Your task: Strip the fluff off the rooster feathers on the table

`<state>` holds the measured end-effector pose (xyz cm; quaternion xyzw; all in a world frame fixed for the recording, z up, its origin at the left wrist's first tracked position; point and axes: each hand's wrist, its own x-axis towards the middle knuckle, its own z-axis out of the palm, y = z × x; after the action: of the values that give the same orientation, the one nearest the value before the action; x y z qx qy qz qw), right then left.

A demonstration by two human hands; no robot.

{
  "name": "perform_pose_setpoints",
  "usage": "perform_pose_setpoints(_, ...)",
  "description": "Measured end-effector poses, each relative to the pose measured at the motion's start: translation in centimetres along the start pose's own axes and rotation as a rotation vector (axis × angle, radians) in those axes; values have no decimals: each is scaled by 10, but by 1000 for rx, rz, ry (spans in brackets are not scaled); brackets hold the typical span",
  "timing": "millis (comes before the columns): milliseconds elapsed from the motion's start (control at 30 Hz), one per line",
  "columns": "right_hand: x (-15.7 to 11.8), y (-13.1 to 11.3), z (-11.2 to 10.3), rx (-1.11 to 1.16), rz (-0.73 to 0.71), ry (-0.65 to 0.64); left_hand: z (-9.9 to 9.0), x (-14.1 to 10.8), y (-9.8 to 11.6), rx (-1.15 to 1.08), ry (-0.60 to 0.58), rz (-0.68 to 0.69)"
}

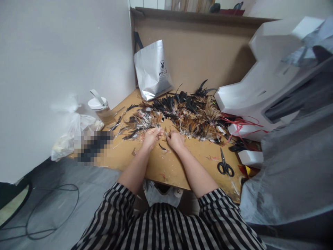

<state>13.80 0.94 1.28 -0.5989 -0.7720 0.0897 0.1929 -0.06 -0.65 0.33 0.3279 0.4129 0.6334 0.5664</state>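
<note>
Brown, black and white feathers (192, 107) lie in a wide heap of bunches across the wooden table. At the near edge of this heap, my left hand (153, 139) is closed in a pinch; whatever its fingertips hold is too small to make out. Just to its right, my right hand (176, 141) pinches a small brown feather (166, 131) between thumb and forefinger. The fingertips of both hands are close together, with a narrow gap between them. A single dark curved feather (162, 147) rests on the tabletop below the hands.
Black-handled scissors (225, 166) lie at the right of the table (166, 168). Red ties (241, 123) spread beside white foam blocks (251, 158). A silver bag (152, 69) leans at the back. A lidded drink cup (101, 110) and plastic bag (78, 130) stand left.
</note>
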Motion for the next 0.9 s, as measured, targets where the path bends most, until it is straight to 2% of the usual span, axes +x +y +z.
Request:
perform_pose_setpoints(100, 2, 2, 1, 108, 50, 33, 0, 0, -1, -20, -3, -2)
perform_pose_setpoints(233, 8, 12, -1, 570, 158, 81, 0, 1, -2, -44, -11, 1)
perform_pose_setpoints(367, 10, 19, -6, 1116, 282, 7, 2, -1, -3, -37, -37, -24)
perform_pose_setpoints(500, 8, 17, -9, 1359, 317, -60, 4, -4, -2, -2, -91, -67)
perform_pose_setpoints(667, 6, 13, -6, 1334, 229, -34, 6, -7, -3, 39, -146, -102)
perform_pose_setpoints(900, 5, 13, 0, 870, -38, 247, 8, -6, -7, 44, -182, -170)
